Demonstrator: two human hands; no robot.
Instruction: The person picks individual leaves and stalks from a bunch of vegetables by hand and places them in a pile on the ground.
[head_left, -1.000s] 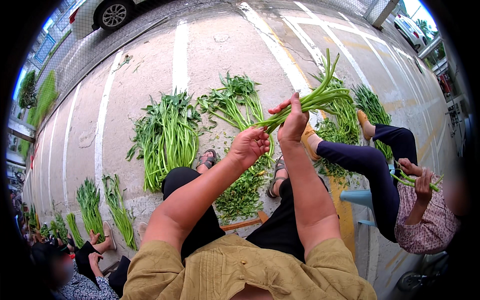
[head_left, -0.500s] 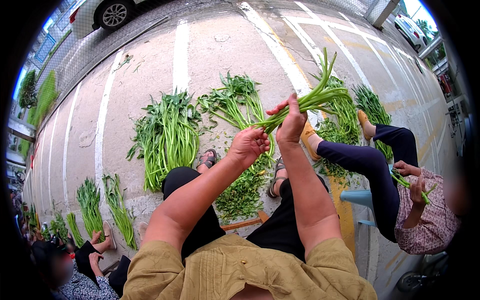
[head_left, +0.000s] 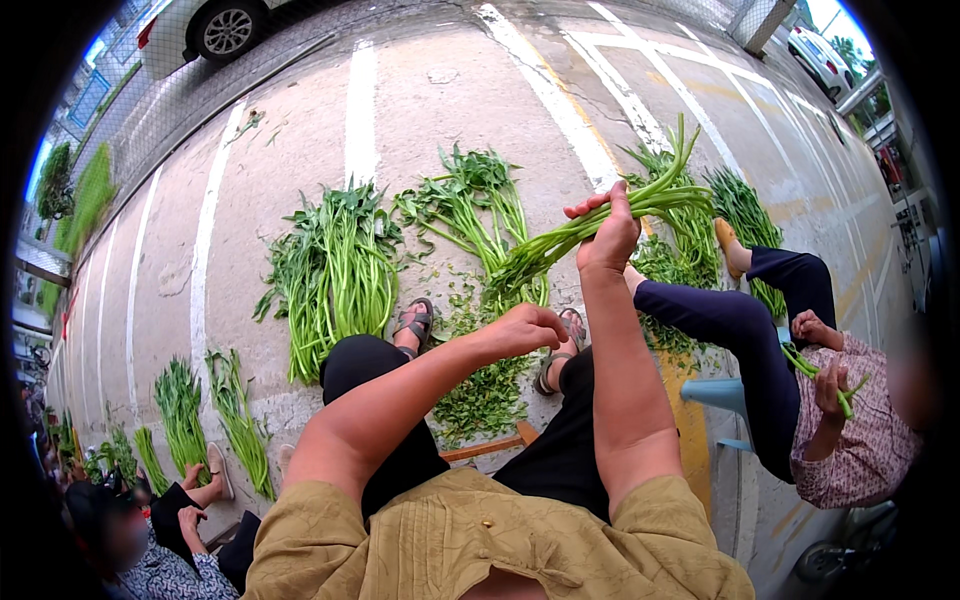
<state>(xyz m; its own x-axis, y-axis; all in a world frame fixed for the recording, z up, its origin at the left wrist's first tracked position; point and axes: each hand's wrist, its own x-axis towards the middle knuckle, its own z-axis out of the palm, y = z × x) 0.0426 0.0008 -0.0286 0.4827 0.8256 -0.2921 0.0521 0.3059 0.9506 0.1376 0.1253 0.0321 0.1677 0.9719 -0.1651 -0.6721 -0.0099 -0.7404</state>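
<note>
My right hand (head_left: 610,235) is closed round a bunch of water spinach stems (head_left: 545,252), raised in front of me. The stems slant from upper right down to lower left, and their lower ends are on the near side of the hand. My left hand (head_left: 527,329) is below the bunch and apart from it. Its fingers are loosely bent downward, with nothing visible in them. Beneath my left hand lies a heap of torn green leaves (head_left: 480,398) on the ground, between my sandalled feet.
A large pile of water spinach (head_left: 345,270) lies ahead to the left, and a smaller pile (head_left: 475,195) ahead in the middle. At my right a person (head_left: 850,420) sits with stems in hand near a blue stool (head_left: 715,395). Another person (head_left: 165,560) is at lower left.
My left hand has come away from the stems and dropped toward me. My right hand has shifted slightly right and nearer, still holding the bunch, whose lower ends now hang lower.
</note>
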